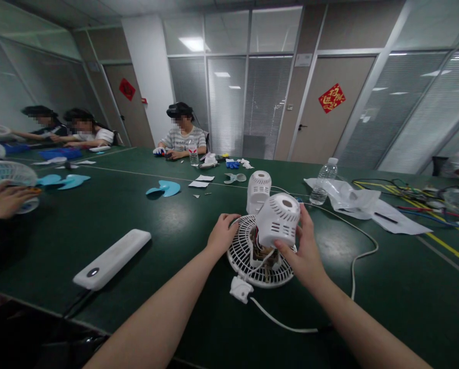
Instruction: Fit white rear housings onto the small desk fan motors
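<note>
Between my hands a white fan grille (pixel 239 259) lies flat on the table, with the fan motor (pixel 266 256) exposed at its centre. My right hand (pixel 300 246) is closed around a white vented motor cover (pixel 277 220), which it holds tilted just above the motor. On the grille's left rim rests my left hand (pixel 224 233), its fingers curled over the edge. Right behind the grille stands another white vented housing (pixel 258 189). A white switch or plug piece (pixel 241 289) with a cord lies at the grille's front edge.
A white power bank (pixel 112 259) lies to the left. Blue fan blades (pixel 163 188) are farther back. To the right are a water bottle (pixel 325 182), plastic wrapping (pixel 352 200), a pen on paper and tangled wires. A white cord (pixel 354 271) loops across the right side. Other people sit around the table.
</note>
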{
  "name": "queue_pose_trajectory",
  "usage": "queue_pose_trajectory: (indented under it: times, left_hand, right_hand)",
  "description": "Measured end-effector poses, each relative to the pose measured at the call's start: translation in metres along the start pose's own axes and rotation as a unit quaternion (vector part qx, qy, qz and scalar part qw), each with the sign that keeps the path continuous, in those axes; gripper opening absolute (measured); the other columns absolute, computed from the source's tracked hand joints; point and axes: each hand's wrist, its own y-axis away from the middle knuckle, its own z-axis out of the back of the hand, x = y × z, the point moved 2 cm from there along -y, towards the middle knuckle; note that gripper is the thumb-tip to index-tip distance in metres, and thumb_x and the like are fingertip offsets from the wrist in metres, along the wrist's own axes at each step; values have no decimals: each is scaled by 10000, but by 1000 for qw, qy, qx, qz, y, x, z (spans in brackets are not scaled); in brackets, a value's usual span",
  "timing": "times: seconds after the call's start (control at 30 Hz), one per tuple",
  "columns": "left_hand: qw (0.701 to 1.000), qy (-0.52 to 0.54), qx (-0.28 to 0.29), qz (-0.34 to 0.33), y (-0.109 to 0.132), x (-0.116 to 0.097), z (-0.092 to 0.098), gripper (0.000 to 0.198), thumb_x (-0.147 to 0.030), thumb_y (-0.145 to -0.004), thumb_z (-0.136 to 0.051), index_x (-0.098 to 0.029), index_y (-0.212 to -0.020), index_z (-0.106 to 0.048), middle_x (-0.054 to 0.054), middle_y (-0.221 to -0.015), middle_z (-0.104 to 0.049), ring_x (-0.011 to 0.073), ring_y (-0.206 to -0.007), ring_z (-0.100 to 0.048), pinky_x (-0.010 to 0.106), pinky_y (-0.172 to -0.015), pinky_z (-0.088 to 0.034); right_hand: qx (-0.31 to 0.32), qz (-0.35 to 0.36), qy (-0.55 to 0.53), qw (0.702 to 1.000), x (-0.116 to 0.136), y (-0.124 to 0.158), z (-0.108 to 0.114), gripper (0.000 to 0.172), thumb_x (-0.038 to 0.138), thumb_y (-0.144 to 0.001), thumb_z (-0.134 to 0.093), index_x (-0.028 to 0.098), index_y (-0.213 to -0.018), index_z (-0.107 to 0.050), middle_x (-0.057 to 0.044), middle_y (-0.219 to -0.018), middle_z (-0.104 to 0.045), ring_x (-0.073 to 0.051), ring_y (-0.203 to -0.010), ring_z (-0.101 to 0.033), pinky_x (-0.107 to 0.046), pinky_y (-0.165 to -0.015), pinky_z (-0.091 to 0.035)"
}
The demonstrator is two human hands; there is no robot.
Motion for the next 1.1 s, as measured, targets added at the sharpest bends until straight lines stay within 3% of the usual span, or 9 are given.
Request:
queue_pose_trajectory:
  times: [0.17,0.3,0.37,0.43,0.53,0.63,0.8,0.93,1.1]
  left_hand:
    - [997,-68,6,-21,3,-15,11,302,-297,-887,-488,-296,-1165,-604,39,-1235,-531,228,-1065,-582,358,-968,-449]
    - [990,-45,-17,-135,9,-38,25,346,-323,-931,-420,-253,-1251,-533,53,-1325,-498,231,-1222,-491,375,-1082,-352]
    - [977,12,30,-211,16,-49,25,417,-387,-926,-442,-241,-1316,-471,64,-1388,-460,240,-1288,-433,373,-1112,-315]
    - [963,60,95,-243,23,-57,22,626,-460,-866,-542,-227,-1412,-340,90,-1446,-407,276,-1321,-398,398,-1117,-310]
    - [959,85,162,-218,30,-62,16,982,-506,-715,-710,-223,-1479,-161,125,-1494,-338,331,-1354,-346,469,-1124,-288]
    - [959,84,195,-187,30,-62,15,1170,-499,-598,-798,-245,-1489,-83,130,-1516,-294,352,-1372,-312,514,-1130,-263]
    - [955,63,238,-167,27,-63,21,1239,-490,-564,-813,-274,-1492,-20,129,-1551,-203,379,-1394,-252,570,-1127,-224]
    - [953,58,255,-152,28,-66,23,1240,-477,-571,-809,-290,-1489,3,129,-1542,-226,382,-1379,-279,591,-1107,-241]
    - [948,72,265,-161,28,-70,24,1212,-450,-546,-823,-265,-1486,-81,137,-1532,-238,384,-1379,-265,588,-1116,-219]
  right_hand:
    - [35,-34,-20,999,-7,7,-5,921,427,-793,-655,390,-1477,-40,-59,-1528,-196,-358,-1244,-462,-598,-1017,-415]
    - [57,-53,-12,997,-10,12,-9,941,416,-780,-676,399,-1474,-41,-52,-1532,-183,-352,-1269,-438,-599,-1031,-398]
    - [63,-53,-13,997,-13,14,-11,962,422,-768,-689,401,-1473,-34,-54,-1526,-198,-347,-1285,-421,-591,-1040,-395]
    - [68,-44,0,997,-16,15,-12,982,421,-750,-710,402,-1471,-43,-61,-1510,-229,-345,-1297,-404,-588,-1052,-382]
    - [71,-24,50,996,-14,17,-13,967,414,-745,-718,383,-1471,-79,-76,-1490,-249,-352,-1308,-375,-597,-1064,-348]
    - [80,-13,81,993,-9,18,-10,924,392,-787,-681,349,-1477,-68,-84,-1492,-237,-340,-1323,-347,-582,-1068,-335]
    - [110,0,65,992,-8,15,-1,890,374,-801,-672,336,-1470,-87,-78,-1506,-228,-315,-1329,-343,-529,-1074,-347]
    - [161,-9,16,987,-16,9,9,882,336,-775,-702,330,-1452,-136,-91,-1482,-289,-312,-1303,-395,-521,-1068,-362]
    - [206,-29,-47,977,-20,2,15,939,238,-725,-752,358,-1426,-139,-65,-1458,-340,-279,-1317,-396,-509,-1104,-319]
